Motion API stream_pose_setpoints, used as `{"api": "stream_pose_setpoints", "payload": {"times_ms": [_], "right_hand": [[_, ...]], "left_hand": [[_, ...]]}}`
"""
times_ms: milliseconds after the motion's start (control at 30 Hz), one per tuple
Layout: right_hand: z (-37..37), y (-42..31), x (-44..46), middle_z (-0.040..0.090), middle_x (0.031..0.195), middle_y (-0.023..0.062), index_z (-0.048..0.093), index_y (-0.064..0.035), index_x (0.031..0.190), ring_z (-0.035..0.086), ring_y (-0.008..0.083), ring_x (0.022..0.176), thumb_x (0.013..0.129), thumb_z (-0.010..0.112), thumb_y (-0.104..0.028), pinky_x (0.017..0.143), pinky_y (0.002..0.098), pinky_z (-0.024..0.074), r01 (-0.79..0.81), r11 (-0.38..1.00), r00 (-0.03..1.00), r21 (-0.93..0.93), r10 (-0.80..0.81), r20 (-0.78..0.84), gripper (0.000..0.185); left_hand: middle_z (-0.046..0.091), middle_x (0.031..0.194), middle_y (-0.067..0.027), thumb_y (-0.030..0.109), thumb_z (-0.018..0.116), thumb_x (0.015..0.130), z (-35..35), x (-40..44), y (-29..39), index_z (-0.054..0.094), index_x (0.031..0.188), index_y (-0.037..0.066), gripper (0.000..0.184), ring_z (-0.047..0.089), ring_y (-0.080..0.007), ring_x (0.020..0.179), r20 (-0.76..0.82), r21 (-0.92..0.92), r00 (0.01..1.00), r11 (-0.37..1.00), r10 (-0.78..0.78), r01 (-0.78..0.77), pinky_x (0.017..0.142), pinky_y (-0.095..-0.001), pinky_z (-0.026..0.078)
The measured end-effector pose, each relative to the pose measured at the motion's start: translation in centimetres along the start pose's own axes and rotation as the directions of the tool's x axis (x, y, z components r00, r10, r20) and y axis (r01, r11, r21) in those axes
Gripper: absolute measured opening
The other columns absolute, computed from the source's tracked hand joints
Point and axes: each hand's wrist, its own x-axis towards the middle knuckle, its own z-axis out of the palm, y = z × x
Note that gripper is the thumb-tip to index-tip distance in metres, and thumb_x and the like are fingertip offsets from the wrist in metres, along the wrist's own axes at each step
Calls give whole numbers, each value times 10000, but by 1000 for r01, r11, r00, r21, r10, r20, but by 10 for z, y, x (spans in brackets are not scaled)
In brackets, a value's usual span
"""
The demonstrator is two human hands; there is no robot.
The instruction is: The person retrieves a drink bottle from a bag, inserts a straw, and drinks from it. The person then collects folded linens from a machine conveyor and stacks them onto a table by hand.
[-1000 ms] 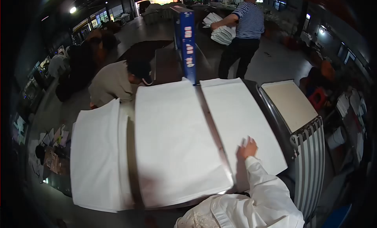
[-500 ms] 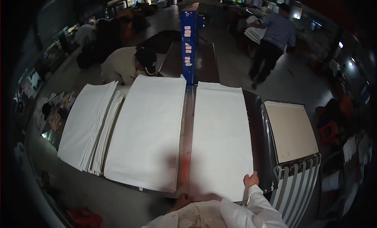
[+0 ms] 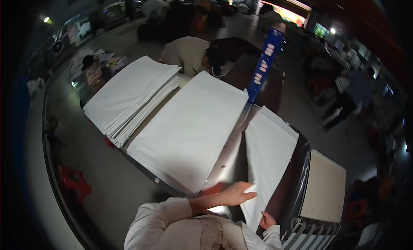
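Observation:
Three stacks of folded white cloth lie on a dark, shiny table: a left stack (image 3: 133,93), a middle stack (image 3: 189,131) and a right cloth (image 3: 271,151). My left hand (image 3: 236,194) reaches across to the near left edge of the right cloth, its fingers closed around that edge. At the cloth's near right corner is my right hand (image 3: 267,220), fingers curled against the edge. The right cloth is skewed, with its left side drawn inward. Bare metal tabletop (image 3: 223,164) shows between it and the middle stack.
A blue post (image 3: 263,65) with labels rises behind the table. A co-worker (image 3: 189,54) bends down beyond the stacks; another person (image 3: 350,97) is at the right. A beige board (image 3: 325,187) lies at the right, above grey strips. A red stool (image 3: 75,183) stands at the left.
The view has turned left. My left hand has come up onto the right cloth, whose left edge has moved inward. My right hand has gone from lying on the cloth to its near corner.

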Motion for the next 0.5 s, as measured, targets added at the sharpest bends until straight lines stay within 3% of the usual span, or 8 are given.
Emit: {"api": "stream_pose_setpoints", "payload": {"times_ms": [33,133,300,367,500], "right_hand": [[18,-14,4,623,888,133,581,13,1005,597,266,800,820,561,-184,705,394,490,86,994,996,65,-83,-45,270],[128,-64,-3,617,901,129,571,24,1008,597,262,813,803,551,-186,710,388,489,352,917,929,185,-320,-184,294],[224,-163,63,607,961,133,549,36,1050,594,265,855,778,539,-163,751,369,483,625,771,748,-125,-637,-187,338],[268,-210,70,604,986,135,541,41,1066,593,266,871,767,534,-154,767,362,480,697,691,679,-191,-722,-135,357],[389,-292,34,588,1040,158,520,44,1119,592,277,881,765,543,-131,783,355,476,793,599,607,-109,-791,69,395]], "left_hand": [[580,760,-170,274,532,853,-13,4,22,552,883,-58,334,530,-207,716,-4,-38,995,994,104,-104,690,-337,421],[584,762,-104,232,531,847,-43,16,43,557,866,-53,287,513,-157,722,81,-257,983,956,166,-140,685,-308,417],[601,840,-56,202,548,840,-129,-2,60,582,945,-45,271,514,-101,781,62,-321,962,918,266,-233,718,-270,426],[604,913,-45,192,558,867,-173,-32,47,557,1078,-40,314,521,-85,837,0,-463,955,847,296,-263,752,-240,432],[602,970,-52,150,537,868,-261,-126,8,547,1112,-49,315,518,-89,894,-283,-509,949,817,139,-271,780,-248,423]]}}
